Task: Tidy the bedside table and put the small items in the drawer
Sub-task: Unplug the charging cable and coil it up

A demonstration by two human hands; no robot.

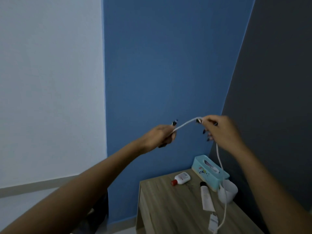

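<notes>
Fingers (171, 132) of both hands pinch the thin white charging cable (185, 123) stretched between them; its long tail hangs from the right hand (221, 129) to the wooden bench (168, 208).

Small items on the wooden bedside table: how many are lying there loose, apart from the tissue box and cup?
3: white red-capped bottle near the back, white black-capped tube beside the cup, white charger plug at the front, its white cable held up by both hands. Others may lie out of frame.

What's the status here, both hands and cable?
Left hand, right hand: both grip white cable, raised. Plug end on bedside table. Nothing blocking.
</notes>
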